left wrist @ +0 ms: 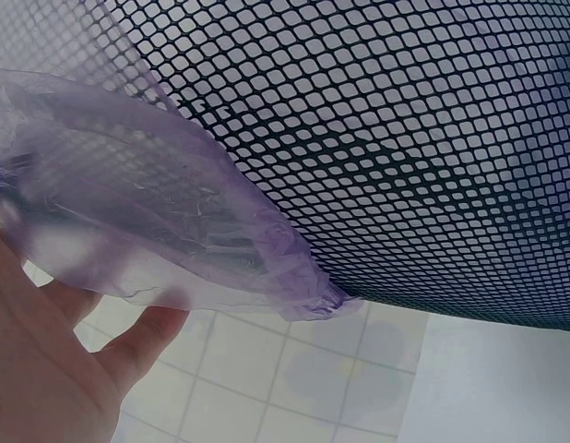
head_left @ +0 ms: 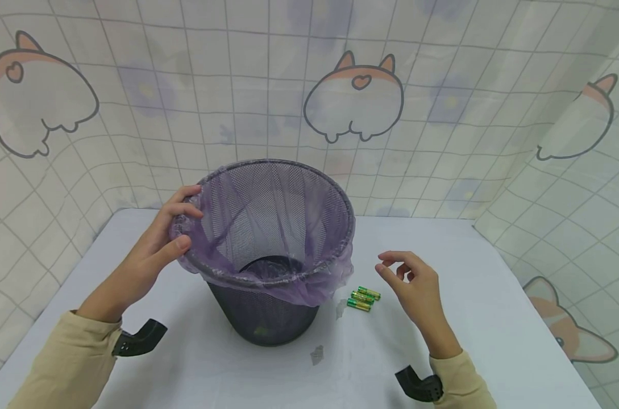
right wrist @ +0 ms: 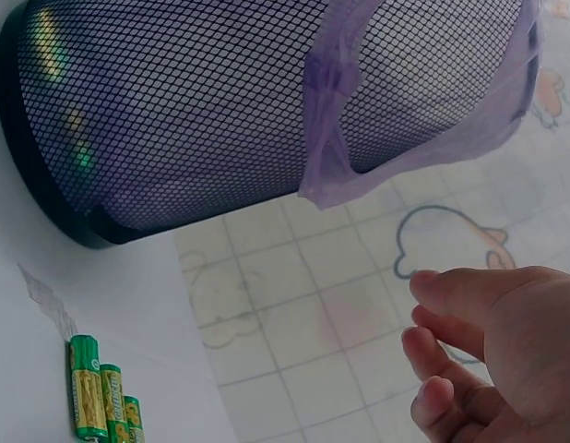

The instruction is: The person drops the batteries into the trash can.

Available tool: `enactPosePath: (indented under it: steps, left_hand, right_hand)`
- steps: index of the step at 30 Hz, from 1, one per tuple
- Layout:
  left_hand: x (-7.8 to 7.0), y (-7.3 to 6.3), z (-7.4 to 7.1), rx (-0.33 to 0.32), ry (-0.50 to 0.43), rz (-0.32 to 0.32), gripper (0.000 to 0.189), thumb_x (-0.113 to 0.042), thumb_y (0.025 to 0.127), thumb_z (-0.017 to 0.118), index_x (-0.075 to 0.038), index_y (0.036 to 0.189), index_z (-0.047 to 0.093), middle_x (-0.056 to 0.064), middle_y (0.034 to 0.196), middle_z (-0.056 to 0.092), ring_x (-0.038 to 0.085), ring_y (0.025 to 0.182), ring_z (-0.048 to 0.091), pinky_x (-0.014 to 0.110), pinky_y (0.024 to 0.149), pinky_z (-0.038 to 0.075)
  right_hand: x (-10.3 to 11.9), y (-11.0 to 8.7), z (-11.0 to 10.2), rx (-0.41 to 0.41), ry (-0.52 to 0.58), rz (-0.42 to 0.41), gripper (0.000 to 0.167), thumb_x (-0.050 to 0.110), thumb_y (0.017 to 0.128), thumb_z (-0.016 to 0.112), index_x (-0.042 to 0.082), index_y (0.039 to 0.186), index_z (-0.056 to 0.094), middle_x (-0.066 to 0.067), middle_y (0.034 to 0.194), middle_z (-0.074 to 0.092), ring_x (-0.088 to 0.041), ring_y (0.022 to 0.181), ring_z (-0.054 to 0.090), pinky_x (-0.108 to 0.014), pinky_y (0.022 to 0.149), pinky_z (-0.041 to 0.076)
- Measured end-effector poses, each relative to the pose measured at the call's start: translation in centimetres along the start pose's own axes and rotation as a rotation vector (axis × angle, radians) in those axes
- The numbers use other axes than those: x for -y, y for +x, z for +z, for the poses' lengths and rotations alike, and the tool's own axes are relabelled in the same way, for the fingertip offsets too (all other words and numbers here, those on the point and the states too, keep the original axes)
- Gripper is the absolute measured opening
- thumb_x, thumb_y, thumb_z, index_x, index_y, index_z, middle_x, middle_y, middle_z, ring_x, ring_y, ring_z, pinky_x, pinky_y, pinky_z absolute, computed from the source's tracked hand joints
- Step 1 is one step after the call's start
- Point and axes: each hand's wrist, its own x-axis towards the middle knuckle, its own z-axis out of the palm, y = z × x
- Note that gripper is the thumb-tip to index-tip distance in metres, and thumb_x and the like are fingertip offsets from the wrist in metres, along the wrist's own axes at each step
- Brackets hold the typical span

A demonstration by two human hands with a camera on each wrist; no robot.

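beige cloth sleeves (head_left: pixel 63 363) lie nearest, then the right hand (head_left: pixel 416 287), thumb and forefinger narrowly apart, near three green-and-gold cylindrical batteries (head_left: pixel 362 297) on the white table (head_left: pixel 493 307), their print unreadable. left of them, the left hand (head_left: pixel 148 250) grips the rim of a black mesh bin (head_left: pixel 268 326) through its translucent purple plastic liner (head_left: pixel 304 289); green-gold shapes (right wrist: pixel 49 46) sit low inside. behind hangs a gridded white sheet (head_left: pixel 248 85).

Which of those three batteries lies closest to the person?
The lowest battery in the head view; the middle one and top one lie farther back.
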Motion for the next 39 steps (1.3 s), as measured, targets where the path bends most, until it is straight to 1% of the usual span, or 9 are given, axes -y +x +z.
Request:
enactPosePath:
  steps: [8, 15, 23, 30, 39]
  left_hand:
    - [0.0, 0.0, 0.0, 0.002, -0.007, 0.003, 0.034, -0.010, 0.096, 0.040, 0.004, 0.126, 0.035, -0.002, 0.160, 0.015, 0.020, 0.149, 0.008, 0.084, 0.096, 0.009]
    - [0.0, 0.0, 0.0, 0.001, 0.000, 0.000, 0.034, -0.010, 0.096, 0.040, 0.004, 0.127, 0.036, -0.002, 0.160, 0.015, 0.020, 0.149, 0.008, 0.084, 0.095, 0.010]
    - [0.1, 0.0, 0.0, 0.000, -0.001, 0.005, 0.034, -0.009, 0.096, 0.040, 0.004, 0.127, 0.036, -0.002, 0.160, 0.015, 0.019, 0.149, 0.008, 0.084, 0.096, 0.009]
    - [0.1, 0.0, 0.0, -0.002, 0.006, 0.001, 0.034, -0.009, 0.095, 0.040, 0.002, 0.127, 0.036, -0.002, 0.160, 0.015, 0.018, 0.149, 0.009, 0.085, 0.095, 0.011]
    - [0.1, 0.0, 0.0, -0.003, -0.003, 0.007, 0.034, -0.010, 0.096, 0.040, 0.003, 0.126, 0.036, -0.002, 0.160, 0.015, 0.017, 0.149, 0.009, 0.084, 0.096, 0.009]
  right_hand:
    - [-0.4, -0.1, 0.2, 0.003, -0.011, 0.004, 0.017, 0.019, 0.086, 0.073, 0.014, 0.102, 0.071, -0.001, 0.089, 0.069, -0.007, 0.071, 0.046, -0.022, 0.067, 0.034]
    - [-0.9, -0.2, 0.5, 0.017, -0.023, 0.019, 0.018, 0.019, 0.085, 0.073, 0.014, 0.102, 0.071, -0.002, 0.090, 0.068, -0.008, 0.072, 0.046, -0.025, 0.068, 0.037]
    - [-1.7, -0.3, 0.7, 0.032, -0.028, 0.041, 0.018, 0.019, 0.085, 0.074, 0.014, 0.102, 0.071, -0.002, 0.089, 0.069, -0.008, 0.073, 0.047, -0.023, 0.068, 0.036]
    - [-2.1, -0.4, 0.8, 0.048, -0.038, 0.073, 0.019, 0.020, 0.085, 0.074, 0.014, 0.102, 0.071, -0.002, 0.090, 0.069, -0.008, 0.073, 0.048, -0.023, 0.069, 0.037]
    - [-2.7, -0.5, 1.1, 0.064, -0.047, 0.092, 0.019, 0.020, 0.085, 0.073, 0.014, 0.103, 0.071, -0.002, 0.091, 0.069, -0.009, 0.074, 0.048, -0.024, 0.070, 0.037]
